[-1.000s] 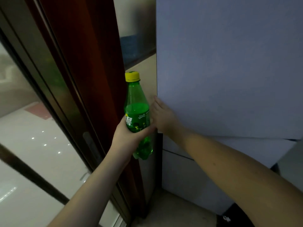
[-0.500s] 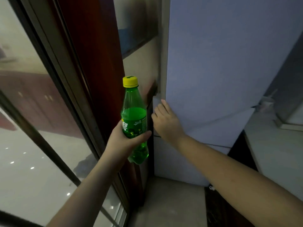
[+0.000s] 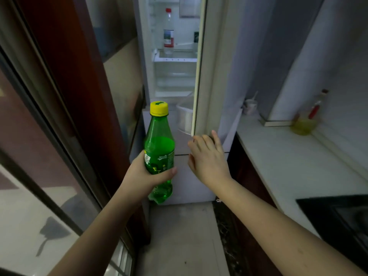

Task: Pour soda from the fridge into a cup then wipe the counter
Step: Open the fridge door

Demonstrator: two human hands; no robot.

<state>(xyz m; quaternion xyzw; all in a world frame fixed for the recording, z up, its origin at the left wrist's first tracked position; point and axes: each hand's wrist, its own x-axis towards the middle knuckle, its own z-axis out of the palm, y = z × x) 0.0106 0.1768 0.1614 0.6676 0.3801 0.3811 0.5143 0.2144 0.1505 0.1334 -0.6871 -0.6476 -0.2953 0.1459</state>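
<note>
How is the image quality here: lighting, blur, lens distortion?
Head view: dim overall, brightest inside the open fridge; the counter and the cup at its far end look soft and grainy; wide-angle bending shows in the window frame; the soda bottle in the left hand is fairly sharp.

The fridge door (image 3: 201,66), which filled the view shut a second ago, now stands ajar, baring lit shelves with a clear red-capped bottle (image 3: 168,30) on one. The right hand (image 3: 209,158) has slid from flat on the door's face to its lower edge, fingers straight. The view has pulled back, so the white bench (image 3: 288,156) on the right and a cup (image 3: 251,106) at its far edge now show.
</note>
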